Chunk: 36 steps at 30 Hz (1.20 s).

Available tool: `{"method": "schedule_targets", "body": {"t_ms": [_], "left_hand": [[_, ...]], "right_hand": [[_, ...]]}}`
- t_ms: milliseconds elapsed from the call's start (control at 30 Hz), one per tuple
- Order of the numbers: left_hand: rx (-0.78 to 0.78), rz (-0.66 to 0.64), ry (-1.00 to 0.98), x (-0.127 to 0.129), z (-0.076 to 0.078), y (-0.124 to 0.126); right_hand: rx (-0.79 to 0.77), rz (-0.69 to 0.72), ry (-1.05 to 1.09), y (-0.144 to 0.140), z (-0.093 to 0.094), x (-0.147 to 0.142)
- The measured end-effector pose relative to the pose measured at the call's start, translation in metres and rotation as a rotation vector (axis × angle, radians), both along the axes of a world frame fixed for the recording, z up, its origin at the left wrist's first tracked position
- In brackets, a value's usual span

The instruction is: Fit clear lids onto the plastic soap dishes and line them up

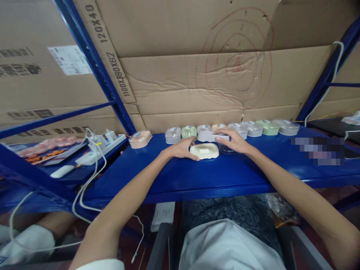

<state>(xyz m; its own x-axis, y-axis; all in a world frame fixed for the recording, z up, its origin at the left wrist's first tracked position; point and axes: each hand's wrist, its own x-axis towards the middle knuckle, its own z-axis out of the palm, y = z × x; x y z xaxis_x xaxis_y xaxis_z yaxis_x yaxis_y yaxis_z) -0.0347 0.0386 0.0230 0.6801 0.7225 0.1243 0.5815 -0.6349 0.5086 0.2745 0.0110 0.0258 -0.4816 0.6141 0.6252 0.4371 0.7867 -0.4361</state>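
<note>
My left hand [184, 149] curls around the left end of a cream oval soap box [206, 151], its thumb at the front edge and its fingers behind. Just beyond lies a pale grey soap box [206, 134], and my right hand [236, 141] grips its right part, fingers over the top and thumb on the near side. Under the right hand, a clear plastic lid [227, 149] rests on the blue shelf [168, 174], partly hidden by the palm.
Several pastel boxes with clear lids line the back, among them a pink box [140, 139] and a green box [267, 127]. A power strip [112, 140] with white cables sits left. Cardboard [168, 82] forms the back wall. Another person's sleeve [36, 240] shows lower left.
</note>
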Motion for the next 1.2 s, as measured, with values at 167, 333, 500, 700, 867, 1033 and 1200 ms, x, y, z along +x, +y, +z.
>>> {"method": "schedule_targets", "body": {"t_ms": [167,333,500,700,867,1033,1200], "left_hand": [[0.149,-0.009,0.033,-0.003,-0.003,0.008],[0.15,-0.046,0.072,-0.009,-0.001,0.014],[0.061,-0.141,0.065,-0.016,0.004,0.018],[0.011,-0.183,0.02,-0.02,0.001,0.023],[-0.008,-0.185,0.017,-0.019,0.002,0.022],[0.005,-0.207,0.018,-0.018,0.005,0.019],[-0.006,-0.195,0.027,-0.017,0.006,0.017]], "right_hand": [[0.115,0.109,0.005,-0.019,0.008,-0.005],[0.083,0.206,-0.107,-0.031,0.002,-0.016],[0.03,0.205,-0.228,-0.035,-0.006,-0.023],[0.038,0.194,-0.324,-0.039,-0.011,-0.027],[0.028,0.175,-0.365,-0.039,-0.014,-0.029],[0.026,0.156,-0.358,-0.04,-0.015,-0.03],[0.011,0.158,-0.288,-0.038,-0.014,-0.027]]}}
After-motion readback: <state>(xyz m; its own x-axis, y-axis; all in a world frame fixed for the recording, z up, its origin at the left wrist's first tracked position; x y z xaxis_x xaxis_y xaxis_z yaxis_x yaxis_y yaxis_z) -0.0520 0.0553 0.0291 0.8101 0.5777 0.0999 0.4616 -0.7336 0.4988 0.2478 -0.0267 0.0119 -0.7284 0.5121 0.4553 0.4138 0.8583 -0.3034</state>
